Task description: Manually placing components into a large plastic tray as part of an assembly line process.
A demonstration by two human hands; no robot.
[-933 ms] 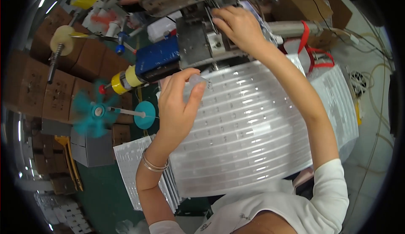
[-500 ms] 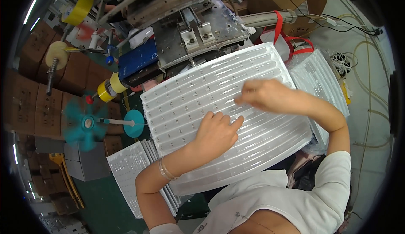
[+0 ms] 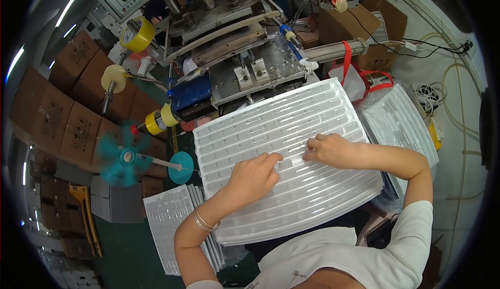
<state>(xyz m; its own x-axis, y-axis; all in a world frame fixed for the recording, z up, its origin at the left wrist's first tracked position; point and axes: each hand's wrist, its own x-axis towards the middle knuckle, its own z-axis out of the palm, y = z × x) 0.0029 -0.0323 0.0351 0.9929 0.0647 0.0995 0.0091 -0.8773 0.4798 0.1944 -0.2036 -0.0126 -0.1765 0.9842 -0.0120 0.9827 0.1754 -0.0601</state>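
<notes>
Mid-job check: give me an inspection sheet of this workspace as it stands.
Surface: bench mostly hidden under the white ribbed tray.
Job's things: tray lies flat; small parts in its upper rows.
Clutter: tray stacks at left and right; yellow tape roll.
Hands: left hand and right hand rest fingertips on the tray; neither grip closed on anything.
Cables: loose cords at right.
Surroundings: metal machine, teal fan, cardboard boxes.
</notes>
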